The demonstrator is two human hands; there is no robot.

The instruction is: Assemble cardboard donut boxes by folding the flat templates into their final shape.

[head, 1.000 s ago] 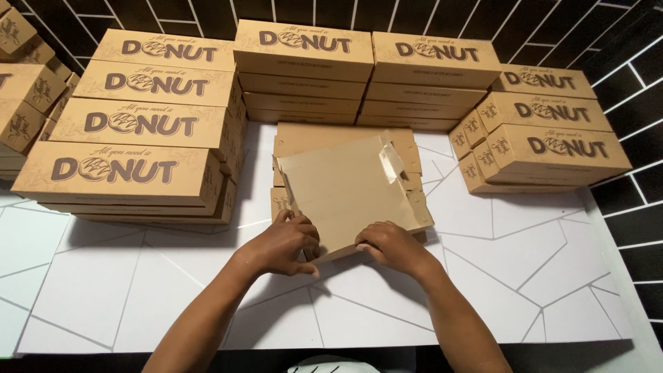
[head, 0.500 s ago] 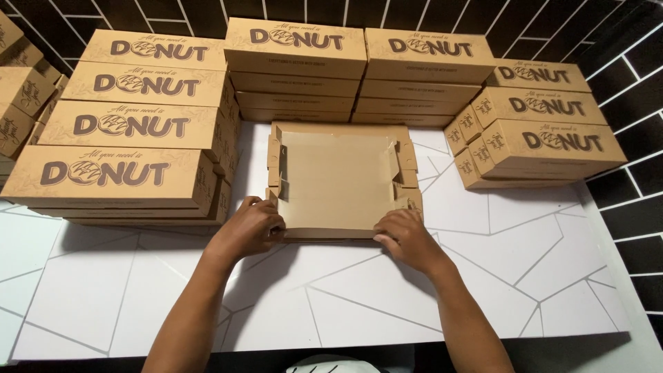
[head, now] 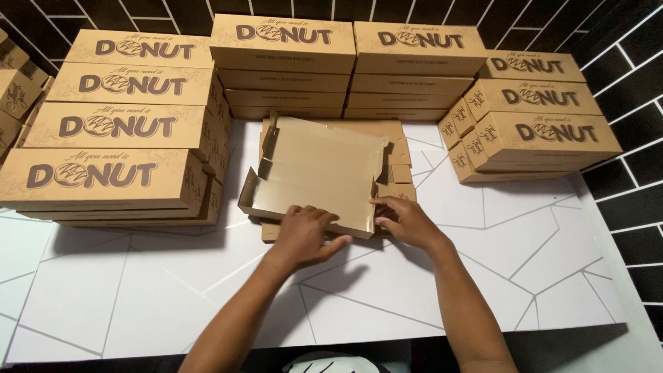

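Half-folded box blank (head: 314, 173) sits mid-desk, toward the back edge, on a short pile of flat blanks (head: 400, 148). Left hand (head: 305, 235) is spread flat over the near wall, fingers curled onto the panel, pressing more than gripping. Right hand (head: 404, 220) pinches the near-right corner, thumb and fingertips on the folded flap. Both are in contact, neither closed into a fist. Thin brown card, so my read is light and stiff only along the panels, floppy at the creases — it will hold shape only where walls are locked. The left wall stands up with its tabs loose; the right side looks partly tucked, though the shadow there makes that hard to confirm. The surface looks matte, so probably not slippery, but it dents and tears at the slots if squeezed. Best hold is at the corners and along the fold lines with flat fingers, not mid-panel. Finished box stacks (head: 117, 131) crowd the desk's left edge, more (head: 349, 62) along the back and more (head: 535, 117) at the right. The white desk (head: 483, 276) has a line pattern.
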